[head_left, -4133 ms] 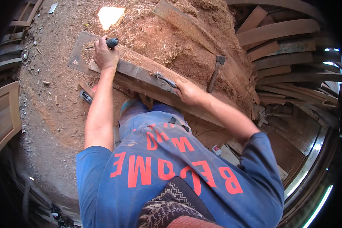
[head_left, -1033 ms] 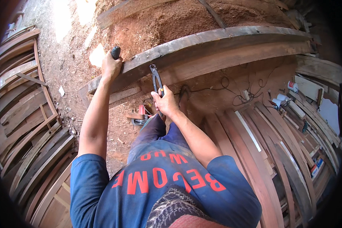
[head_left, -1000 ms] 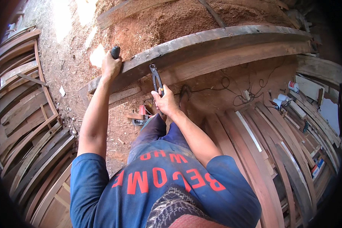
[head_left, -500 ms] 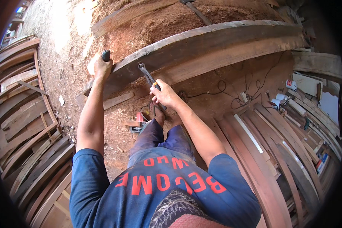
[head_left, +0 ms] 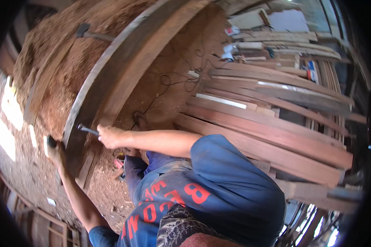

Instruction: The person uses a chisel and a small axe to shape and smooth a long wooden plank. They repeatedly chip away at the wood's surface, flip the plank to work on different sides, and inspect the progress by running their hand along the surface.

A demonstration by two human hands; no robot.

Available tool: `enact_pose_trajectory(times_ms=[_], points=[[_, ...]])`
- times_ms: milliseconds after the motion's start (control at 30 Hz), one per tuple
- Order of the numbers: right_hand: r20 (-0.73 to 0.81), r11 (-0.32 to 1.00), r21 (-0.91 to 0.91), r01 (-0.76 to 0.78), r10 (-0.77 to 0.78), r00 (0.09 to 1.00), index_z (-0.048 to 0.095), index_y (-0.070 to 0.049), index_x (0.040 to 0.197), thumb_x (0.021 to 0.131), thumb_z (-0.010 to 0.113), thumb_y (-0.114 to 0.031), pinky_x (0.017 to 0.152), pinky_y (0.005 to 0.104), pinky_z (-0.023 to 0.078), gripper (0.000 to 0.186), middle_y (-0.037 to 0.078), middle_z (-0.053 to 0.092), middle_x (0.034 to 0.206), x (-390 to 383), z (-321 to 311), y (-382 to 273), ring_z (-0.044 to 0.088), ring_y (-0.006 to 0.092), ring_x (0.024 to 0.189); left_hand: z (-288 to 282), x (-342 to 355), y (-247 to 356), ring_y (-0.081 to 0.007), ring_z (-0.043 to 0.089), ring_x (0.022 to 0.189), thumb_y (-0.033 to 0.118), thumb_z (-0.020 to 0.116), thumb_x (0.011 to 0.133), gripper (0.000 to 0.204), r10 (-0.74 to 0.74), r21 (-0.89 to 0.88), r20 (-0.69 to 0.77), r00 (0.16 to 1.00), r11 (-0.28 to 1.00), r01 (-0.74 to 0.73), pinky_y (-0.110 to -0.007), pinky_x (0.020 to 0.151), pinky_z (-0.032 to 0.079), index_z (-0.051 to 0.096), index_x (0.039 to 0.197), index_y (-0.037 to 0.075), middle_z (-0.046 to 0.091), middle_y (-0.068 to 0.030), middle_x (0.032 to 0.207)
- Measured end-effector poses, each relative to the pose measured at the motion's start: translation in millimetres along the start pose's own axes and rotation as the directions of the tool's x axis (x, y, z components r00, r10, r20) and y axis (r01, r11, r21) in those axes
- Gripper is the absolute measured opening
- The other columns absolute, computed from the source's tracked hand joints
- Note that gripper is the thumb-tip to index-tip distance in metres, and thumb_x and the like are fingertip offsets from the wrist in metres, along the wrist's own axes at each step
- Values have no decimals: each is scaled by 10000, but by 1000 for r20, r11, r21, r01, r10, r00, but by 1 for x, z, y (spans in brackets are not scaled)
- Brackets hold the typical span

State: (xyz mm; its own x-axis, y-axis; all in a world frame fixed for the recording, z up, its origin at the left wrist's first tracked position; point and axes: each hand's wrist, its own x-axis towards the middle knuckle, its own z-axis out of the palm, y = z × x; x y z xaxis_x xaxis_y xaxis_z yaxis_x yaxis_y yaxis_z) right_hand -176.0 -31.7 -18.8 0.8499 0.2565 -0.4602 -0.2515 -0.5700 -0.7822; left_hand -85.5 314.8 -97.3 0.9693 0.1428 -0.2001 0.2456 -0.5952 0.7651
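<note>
A long, thick timber beam (head_left: 111, 61) stretches from beside my hands toward the top of the view. My right hand (head_left: 110, 136) is closed round the handles of metal pincers (head_left: 86, 130), whose head lies against or just over the beam's side face; contact is unclear. At the beam's near end, my left hand (head_left: 56, 155) is wrapped round something with a black rounded end (head_left: 50, 142). The rest of that object is hidden, and the hand is blurred.
A dark-headed tool (head_left: 83, 30) with a wooden handle lies on the sawdust heap beyond the beam. Stacked planks (head_left: 259, 127) fill the right side. A black cord (head_left: 165, 80) loops over the ground. Near my feet sits a red tool (head_left: 118, 163).
The whole view has swung to the right, so the beam now runs steeply and more planks show. Both hands keep hold of their things near the beam's end.
</note>
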Motion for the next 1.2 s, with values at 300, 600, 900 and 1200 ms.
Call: enact_pose_trajectory(times_ms=[300, 600, 900, 1200], points=[[-181, 997, 69, -44, 56, 982, 555, 61, 1078, 991, 649, -155, 781, 576, 567, 251, 325, 710, 891, 9, 37, 3, 717, 501, 890, 2, 26, 15, -253, 660, 828, 152, 662, 910, 272, -102, 166, -38, 994, 980, 107, -417, 815, 528, 672, 1105, -38, 719, -148, 912], [-283, 965, -159, 206, -245, 927, 597, -26, 952, 989, 674, -267, 611, 542, 561, 256, 251, 689, 745, 51, 46, 66, 707, 447, 680, 1, 16, 48, -211, 589, 722, 48, 593, 823, 254, -29, 189, -88, 996, 981, 46, -370, 700, 501, 662, 1061, -10, 633, -93, 808], [-2, 999, 26, 40, -40, 999, 546, 0, 976, 987, 677, -264, 739, 494, 510, 295, 270, 648, 853, 2, -13, 24, 662, 435, 813, 1, -2, 76, -361, 745, 968, 162, 707, 862, 380, -141, 215, -138, 980, 962, 169, -455, 877, 557, 689, 1218, 33, 763, -229, 1003], [120, 958, -277, -80, 118, 986, 538, 0, 1133, 1042, 592, -287, 878, 598, 513, 306, 334, 705, 1020, -6, -59, -41, 657, 541, 1042, 1, -3, 78, -321, 752, 1028, 159, 669, 884, 428, -219, 238, -153, 964, 938, 251, -425, 919, 562, 683, 1298, 53, 775, -206, 1084]])
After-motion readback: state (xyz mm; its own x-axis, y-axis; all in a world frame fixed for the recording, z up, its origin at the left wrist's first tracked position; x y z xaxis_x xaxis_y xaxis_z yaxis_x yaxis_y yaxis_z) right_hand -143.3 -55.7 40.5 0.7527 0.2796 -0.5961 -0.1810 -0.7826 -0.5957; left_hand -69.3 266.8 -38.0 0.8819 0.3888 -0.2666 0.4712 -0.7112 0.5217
